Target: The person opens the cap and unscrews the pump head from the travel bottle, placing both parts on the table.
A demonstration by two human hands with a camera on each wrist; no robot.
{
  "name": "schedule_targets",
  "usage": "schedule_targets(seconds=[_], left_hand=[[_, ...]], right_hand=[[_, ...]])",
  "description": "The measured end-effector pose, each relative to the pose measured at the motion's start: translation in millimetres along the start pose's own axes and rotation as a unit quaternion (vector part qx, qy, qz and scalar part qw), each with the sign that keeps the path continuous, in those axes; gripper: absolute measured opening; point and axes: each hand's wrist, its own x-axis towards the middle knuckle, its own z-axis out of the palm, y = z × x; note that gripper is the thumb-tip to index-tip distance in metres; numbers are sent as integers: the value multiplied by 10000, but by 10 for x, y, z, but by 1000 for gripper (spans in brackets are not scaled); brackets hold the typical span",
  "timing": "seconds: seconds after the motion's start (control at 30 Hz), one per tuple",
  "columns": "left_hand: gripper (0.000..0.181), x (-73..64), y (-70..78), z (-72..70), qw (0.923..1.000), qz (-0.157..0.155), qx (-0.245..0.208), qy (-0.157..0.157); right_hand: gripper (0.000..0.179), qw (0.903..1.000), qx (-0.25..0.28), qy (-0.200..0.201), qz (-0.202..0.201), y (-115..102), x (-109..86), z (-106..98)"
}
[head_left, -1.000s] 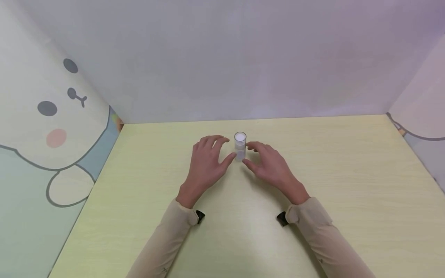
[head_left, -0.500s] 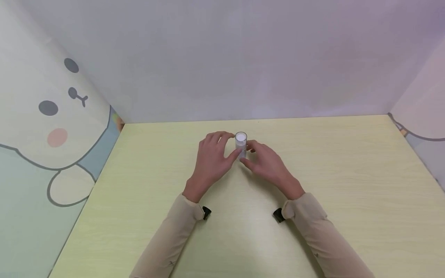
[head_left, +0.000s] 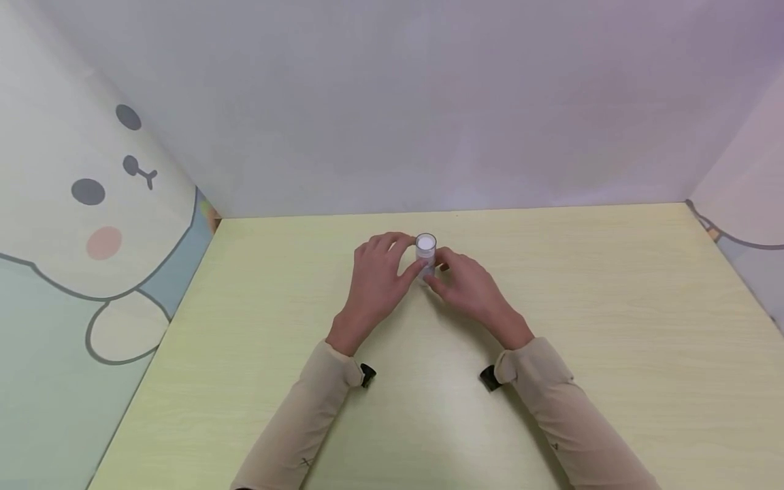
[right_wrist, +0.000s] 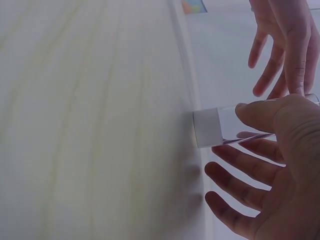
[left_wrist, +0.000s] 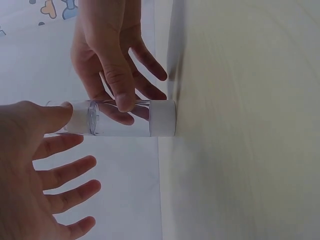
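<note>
A small clear cylindrical bottle (head_left: 426, 249) with a white base (left_wrist: 163, 118) stands upright on the table between both hands. Its white inner cap (left_wrist: 78, 123) shows through a clear top. My left hand (head_left: 378, 278) pinches that top end between thumb and index finger, the other fingers spread apart. Lower down, my right hand (head_left: 470, 288) holds the clear body, thumb on the near side and index finger behind it. In the right wrist view, the bottle's base (right_wrist: 207, 128) sits at the table surface below the right thumb, while the top end is partly hidden behind the hand.
The pale wood-grain table (head_left: 600, 306) reaches back to a plain greyish wall (head_left: 453, 109). A panel with a cartoon animal print (head_left: 49, 224) borders the left side, and another printed panel (head_left: 747, 184) borders the right. Each sleeve cuff has a small black device (head_left: 490, 378) at the wrist.
My left hand has moved right and closed its thumb and index finger on the bottle's top. My right hand has come slightly inward onto the body. The bottle stays upright in nearly the same spot.
</note>
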Motion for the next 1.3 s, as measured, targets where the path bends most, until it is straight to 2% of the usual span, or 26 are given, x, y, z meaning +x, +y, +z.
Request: schedule_targets(seconds=[0.4,0.57,0.67,0.83,1.03,1.17,1.3], left_hand=[[38,-32,-8,-9,9996,-124,-236,-48],[37,-58,-10,-36,9974,-171,-686,-158],[38,-77,-17,-56,9920,-299,-1170,-375],[39,-115,-6,-108,9758,-536,-1991,-729],[38,-172,19,-180,9613,-682,-2499,-941],[40,-202,20,-204,9566,-520,-2673,-1038],[43,-238,3,-215,9579,-193,-2626,-1147]], right_hand=[[38,10000,-43,1,16,-13,-69,-70],[39,9999,-138,48,8,-14,-158,-121],[38,9998,-155,105,-57,-14,-214,-147],[37,9990,-265,259,-232,-30,-314,-188],[38,9962,-629,420,-421,-61,-422,-227],[39,9933,-871,519,-561,-82,-487,-253],[41,9893,-1089,644,-731,-104,-556,-281]])
